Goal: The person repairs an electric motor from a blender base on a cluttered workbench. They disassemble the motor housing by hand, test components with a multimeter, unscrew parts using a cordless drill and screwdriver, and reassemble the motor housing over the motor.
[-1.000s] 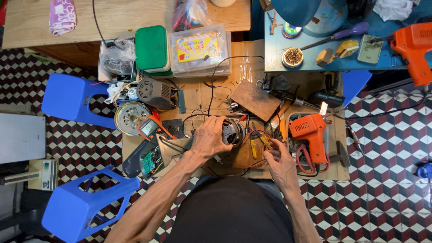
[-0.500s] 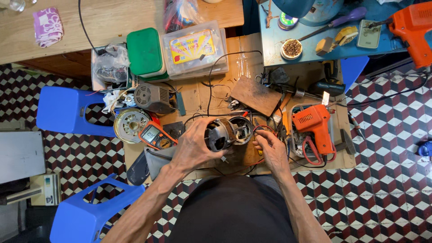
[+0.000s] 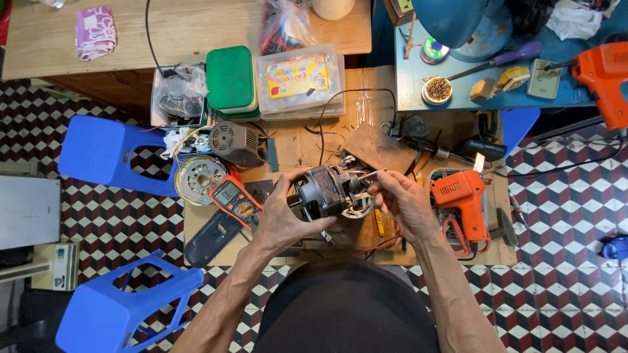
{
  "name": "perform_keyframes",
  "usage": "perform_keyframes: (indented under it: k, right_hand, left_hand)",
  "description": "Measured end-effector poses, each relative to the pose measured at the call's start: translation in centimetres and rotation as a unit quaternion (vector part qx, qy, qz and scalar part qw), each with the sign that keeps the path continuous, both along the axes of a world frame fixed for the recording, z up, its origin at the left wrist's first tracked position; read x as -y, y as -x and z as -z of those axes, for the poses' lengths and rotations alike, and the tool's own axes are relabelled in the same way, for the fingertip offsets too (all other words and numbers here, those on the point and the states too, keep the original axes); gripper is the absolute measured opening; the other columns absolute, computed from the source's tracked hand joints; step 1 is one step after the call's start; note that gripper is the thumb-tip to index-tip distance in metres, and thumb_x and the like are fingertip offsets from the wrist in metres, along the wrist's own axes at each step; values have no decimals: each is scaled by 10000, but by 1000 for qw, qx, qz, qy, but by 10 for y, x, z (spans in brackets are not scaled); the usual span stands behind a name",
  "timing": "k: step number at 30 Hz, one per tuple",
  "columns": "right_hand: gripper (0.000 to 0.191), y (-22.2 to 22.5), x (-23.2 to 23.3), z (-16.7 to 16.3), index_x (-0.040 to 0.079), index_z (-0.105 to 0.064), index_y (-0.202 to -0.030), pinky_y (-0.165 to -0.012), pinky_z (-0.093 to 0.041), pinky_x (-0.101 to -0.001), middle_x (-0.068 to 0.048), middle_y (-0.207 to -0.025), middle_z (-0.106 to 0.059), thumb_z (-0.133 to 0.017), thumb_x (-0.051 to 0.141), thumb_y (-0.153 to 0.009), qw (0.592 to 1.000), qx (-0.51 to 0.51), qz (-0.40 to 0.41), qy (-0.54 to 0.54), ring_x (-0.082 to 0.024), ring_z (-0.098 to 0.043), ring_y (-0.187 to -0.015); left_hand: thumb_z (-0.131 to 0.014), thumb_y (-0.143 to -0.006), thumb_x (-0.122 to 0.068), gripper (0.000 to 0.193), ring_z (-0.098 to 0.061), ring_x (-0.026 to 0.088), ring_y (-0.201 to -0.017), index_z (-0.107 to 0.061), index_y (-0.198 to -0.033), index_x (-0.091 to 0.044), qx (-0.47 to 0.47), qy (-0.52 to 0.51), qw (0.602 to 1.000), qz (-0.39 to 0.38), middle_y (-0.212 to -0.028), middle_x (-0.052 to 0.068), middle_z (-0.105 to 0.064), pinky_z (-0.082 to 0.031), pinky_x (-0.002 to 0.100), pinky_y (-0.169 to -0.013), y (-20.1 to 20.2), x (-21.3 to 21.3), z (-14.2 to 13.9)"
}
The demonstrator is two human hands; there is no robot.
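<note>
While the low wooden desk (image 3: 307, 140) carries the clutter, the work sits just above its front middle: a grey electric motor (image 3: 325, 191) held clear of the surface between both hands. Largest items first: two blue plastic stools (image 3: 98, 153) on the checkered floor to the left, an orange heat gun (image 3: 463, 196) right of the hands, a green lidded box (image 3: 230, 77) at the back, an orange multimeter (image 3: 235, 199) just left of the motor. Left hand (image 3: 281, 219): grip closed around the motor's housing, thumb over the top. Right hand (image 3: 407, 202): fingertips pinched on a thin metal tool or shaft (image 3: 367, 176) at the motor's right end; which of the two, cannot tell. Judgement: steady the housing firmly with the left, keep the right-hand pinch light and in line with the axis, mind the copper windings (image 3: 358, 204) and loose leads.
</note>
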State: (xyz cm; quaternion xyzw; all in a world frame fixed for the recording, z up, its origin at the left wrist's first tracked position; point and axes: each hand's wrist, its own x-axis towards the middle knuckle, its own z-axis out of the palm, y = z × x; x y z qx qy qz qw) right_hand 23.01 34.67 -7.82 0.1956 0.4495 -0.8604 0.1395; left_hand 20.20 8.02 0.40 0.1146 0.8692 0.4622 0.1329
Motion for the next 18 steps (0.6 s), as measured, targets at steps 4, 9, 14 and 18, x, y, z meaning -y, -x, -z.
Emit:
perform_keyframes:
  k: [4,9,14,18]
  right_hand:
    - [196,1,-9,-6,21,-710,-1040,-582,-501,-207,-70,-866,-702,-651,203,-1001,999,7,1,-35,-83,-625,-673]
    - [165,-8,-26,-19,-12,-688,-1056,-638,-543,-248,-113,-879,-719,-672,149,-1023,999,-17,-13,-45,-128,-666,-713]
    - [158,-12,-25,-30,-5,-689,-1086,-737,-590,-274,-138,-944,-742,-640,106,-984,998,-25,37,32,-183,-733,-837]
    - [145,1,-3,-29,-23,-688,-1097,-789,-601,-293,-162,-977,-734,-654,87,-1010,999,-37,33,19,-213,-736,-882]
  left_hand:
    - [-947,-597,-426,1007,-660,296,-1155,-462,-1406,-72,-34,-3,998,46,-1272,187,-621,-554,401,-1001,-3,-2,4]
    - [-925,-604,-441,1007,-672,292,-1186,-458,-1439,-129,-7,-17,998,68,-1285,152,-653,-538,405,-1051,-8,-6,3]
    - [-933,-620,-461,1054,-628,318,-1269,-426,-1477,-114,-42,-61,995,62,-1375,171,-611,-496,439,-1111,-10,-5,3]
    - [-950,-614,-432,1094,-586,348,-1304,-430,-1515,-95,-57,-32,996,57,-1402,196,-588,-467,453,-1115,1,14,2]
